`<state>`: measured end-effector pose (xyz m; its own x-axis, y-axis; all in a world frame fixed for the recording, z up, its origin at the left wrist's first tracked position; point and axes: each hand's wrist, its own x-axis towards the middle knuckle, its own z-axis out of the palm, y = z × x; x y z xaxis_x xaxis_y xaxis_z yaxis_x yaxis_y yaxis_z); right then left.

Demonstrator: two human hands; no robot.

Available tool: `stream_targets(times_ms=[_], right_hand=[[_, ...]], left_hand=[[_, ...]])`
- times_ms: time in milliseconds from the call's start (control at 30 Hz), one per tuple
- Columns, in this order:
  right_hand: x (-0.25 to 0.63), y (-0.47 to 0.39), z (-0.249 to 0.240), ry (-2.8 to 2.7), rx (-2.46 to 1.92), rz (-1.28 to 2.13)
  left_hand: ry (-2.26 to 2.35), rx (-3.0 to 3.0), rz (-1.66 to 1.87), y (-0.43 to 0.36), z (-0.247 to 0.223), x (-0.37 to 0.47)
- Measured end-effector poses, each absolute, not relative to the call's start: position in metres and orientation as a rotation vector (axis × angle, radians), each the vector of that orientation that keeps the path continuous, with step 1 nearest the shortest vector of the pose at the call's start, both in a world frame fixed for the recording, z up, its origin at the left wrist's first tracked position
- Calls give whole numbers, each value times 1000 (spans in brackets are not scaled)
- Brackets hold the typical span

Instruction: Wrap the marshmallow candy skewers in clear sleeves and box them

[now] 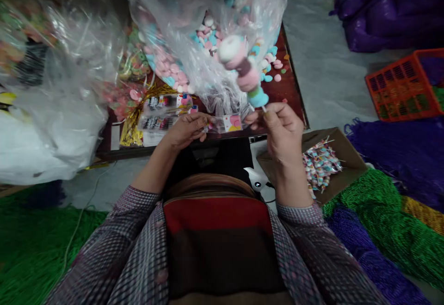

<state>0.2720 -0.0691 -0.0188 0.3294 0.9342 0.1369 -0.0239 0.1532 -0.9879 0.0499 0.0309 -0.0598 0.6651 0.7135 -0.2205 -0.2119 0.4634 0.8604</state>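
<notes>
My right hand (285,127) pinches the thin stick of a candy skewer (248,77). Pink, white, green and blue candies are threaded on it, and it tilts up and to the left, slightly blurred. Stretched between my two hands is a small clear plastic bag (232,123) with a pink and yellow print. My left hand (185,130) grips its left end with fingers closed. The right fingertips reach the bag's other end, but I cannot tell whether they grip it. More printed bags (161,122) lie beside my left hand on the table (293,97).
Large clear sacks of pastel candies (173,71) cover the table's back. Gold tinsel ties (131,131) lie at left. A cardboard box (350,157) of finished skewers sits low at right, near an orange crate (398,88). Green and purple cord bundles (378,194) cover the floor.
</notes>
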Motion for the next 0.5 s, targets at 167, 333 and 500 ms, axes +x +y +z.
stream_targets(times_ms=[167, 333, 500], right_hand=[[259, -64, -24, -1080, -1221, 878], [260, -67, -28, -1156, -1288, 872], [259, -70, -31, -1274, -1415, 795]], left_hand=[[728, 1054, 646, 25, -56, 48], [841, 1212, 657, 18, -53, 47], [905, 1340, 767, 14, -51, 53]])
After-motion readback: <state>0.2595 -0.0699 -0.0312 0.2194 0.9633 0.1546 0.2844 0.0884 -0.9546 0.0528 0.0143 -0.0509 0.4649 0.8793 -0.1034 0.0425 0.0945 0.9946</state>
